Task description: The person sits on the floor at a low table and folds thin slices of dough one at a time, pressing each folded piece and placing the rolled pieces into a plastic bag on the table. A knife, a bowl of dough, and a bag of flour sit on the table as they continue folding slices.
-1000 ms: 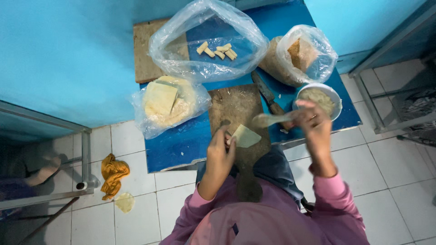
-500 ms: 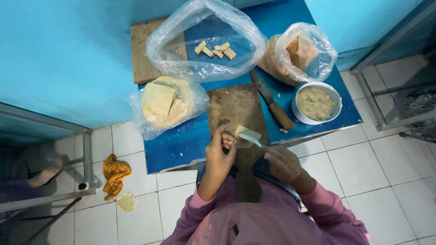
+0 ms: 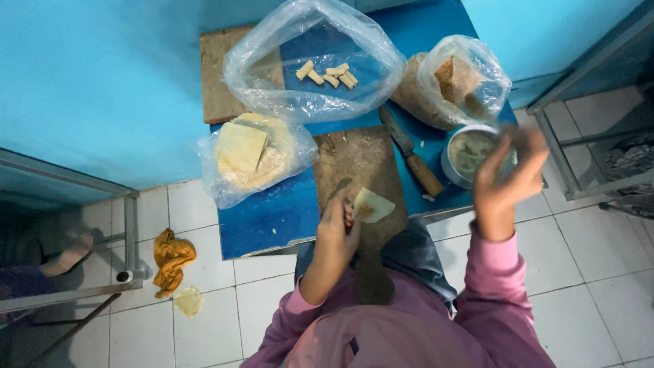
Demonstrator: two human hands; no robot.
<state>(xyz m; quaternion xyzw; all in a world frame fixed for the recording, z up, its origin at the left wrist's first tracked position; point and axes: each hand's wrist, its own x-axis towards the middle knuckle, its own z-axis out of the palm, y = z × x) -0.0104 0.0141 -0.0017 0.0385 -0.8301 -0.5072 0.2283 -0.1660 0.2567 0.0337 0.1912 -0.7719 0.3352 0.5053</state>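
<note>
My left hand [image 3: 335, 228] pinches a pale dough wrapper [image 3: 371, 204] with a dab of filling on it, held over the near end of a worn wooden cutting board [image 3: 357, 160]. My right hand [image 3: 507, 178] is raised and blurred beside a metal bowl of greyish filling [image 3: 469, 153] at the table's right edge. Whether it holds anything is unclear. A wooden-handled knife [image 3: 410, 155] lies between board and bowl.
On the blue table [image 3: 272, 218] sit a clear bag with small rolled pieces [image 3: 327, 73], a bag of stacked wrappers [image 3: 248, 153] and a bag of brown contents [image 3: 455, 82]. An orange cloth [image 3: 170, 259] and a dropped wrapper [image 3: 189, 300] lie on the tiled floor.
My right hand went from the bowl down toward the wrapper, then back up to the bowl. The wrapper stays in my left hand and now shows filling.
</note>
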